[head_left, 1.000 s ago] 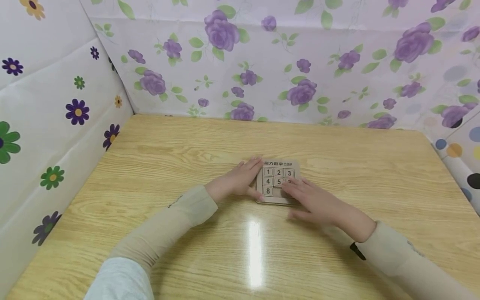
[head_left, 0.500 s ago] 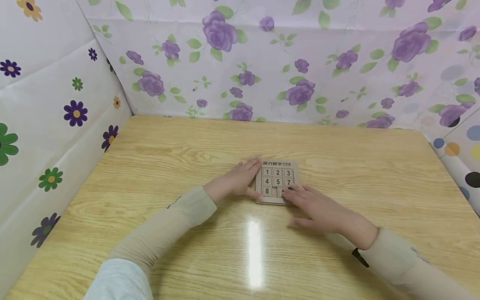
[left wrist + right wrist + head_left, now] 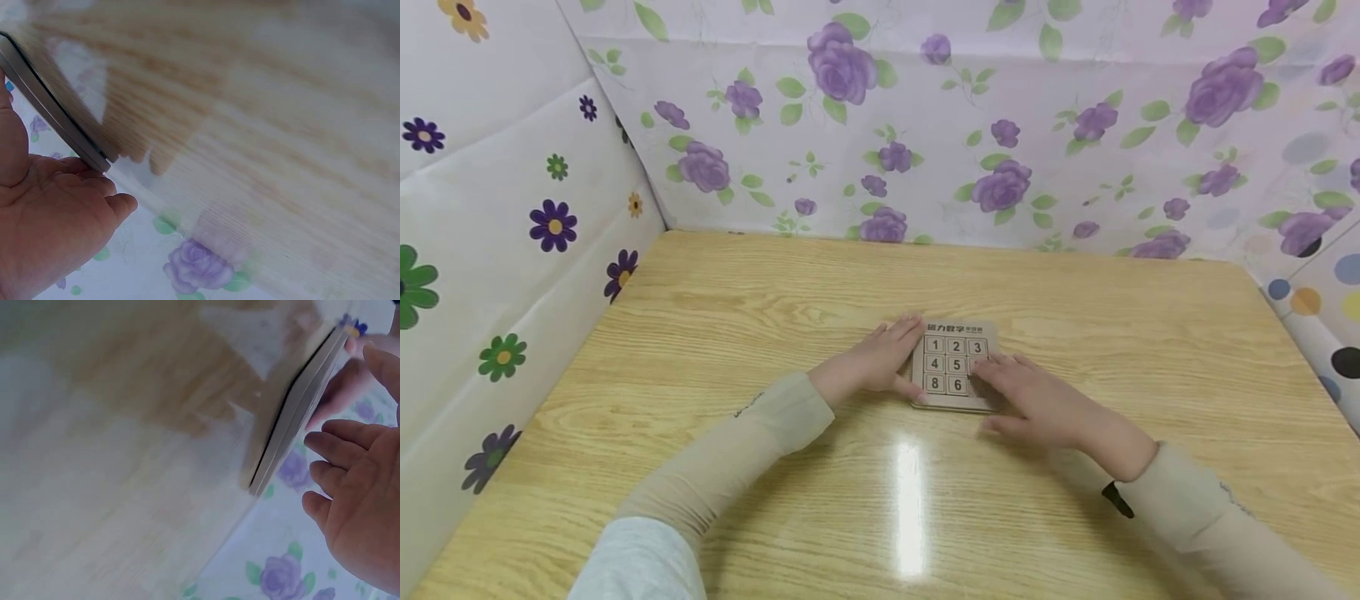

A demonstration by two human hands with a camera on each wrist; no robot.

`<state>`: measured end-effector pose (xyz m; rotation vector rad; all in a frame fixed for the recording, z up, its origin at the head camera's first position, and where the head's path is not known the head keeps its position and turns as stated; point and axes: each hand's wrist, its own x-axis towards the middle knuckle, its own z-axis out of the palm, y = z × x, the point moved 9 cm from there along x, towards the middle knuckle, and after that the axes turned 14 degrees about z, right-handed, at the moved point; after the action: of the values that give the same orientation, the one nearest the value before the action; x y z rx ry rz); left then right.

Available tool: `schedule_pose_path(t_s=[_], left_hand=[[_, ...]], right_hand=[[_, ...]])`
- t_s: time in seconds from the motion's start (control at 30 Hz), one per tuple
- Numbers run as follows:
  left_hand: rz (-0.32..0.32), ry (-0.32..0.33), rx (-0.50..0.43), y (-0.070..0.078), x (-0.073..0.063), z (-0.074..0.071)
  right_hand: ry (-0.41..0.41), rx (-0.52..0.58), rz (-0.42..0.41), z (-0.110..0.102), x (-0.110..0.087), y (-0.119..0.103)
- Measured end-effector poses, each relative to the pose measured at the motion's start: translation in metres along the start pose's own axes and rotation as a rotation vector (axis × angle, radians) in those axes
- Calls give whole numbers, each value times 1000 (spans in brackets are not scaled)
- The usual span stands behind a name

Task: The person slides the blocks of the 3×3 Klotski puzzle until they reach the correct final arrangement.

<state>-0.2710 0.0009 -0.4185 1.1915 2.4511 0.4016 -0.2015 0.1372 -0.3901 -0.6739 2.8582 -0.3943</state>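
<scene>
A sliding number puzzle (image 3: 992,333) lies on the table, its tan tray holding square tiles. Tiles 1, 2 and 3 fill the top row; 4 and 5 sit below, and 8 and the 6 tile (image 3: 957,384) at the bottom. My left hand (image 3: 880,358) holds the tray's left side between thumb and fingers; the left wrist view shows that hand (image 3: 56,212) against the tray's edge (image 3: 50,103). My right hand (image 3: 1037,404) reaches over the right side with extended fingers, fingertips on the tile beside 5 and covering it. The right wrist view shows loosely extended fingers (image 3: 340,450).
The wooden table (image 3: 737,308) has a bright light reflection in front of the puzzle. A floral cloth (image 3: 925,125) hangs behind the table, and another flower-patterned cloth (image 3: 497,275) hangs at the left.
The 6 tile has slid left from the bottom right to sit beside 8. My right fingertips have moved up slightly onto the tile beside 5. The left hand stays in place.
</scene>
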Motion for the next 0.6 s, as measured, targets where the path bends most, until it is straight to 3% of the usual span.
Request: schedule_pose_path(t_s=[0.2,0.6], left_hand=[[-3,-3,-6,-1,0,1],[-5,-1,2,1,0,0]], right_hand=[[-15,-2,22,1,-2,6],[-43,-38,10,3,-19,-5]])
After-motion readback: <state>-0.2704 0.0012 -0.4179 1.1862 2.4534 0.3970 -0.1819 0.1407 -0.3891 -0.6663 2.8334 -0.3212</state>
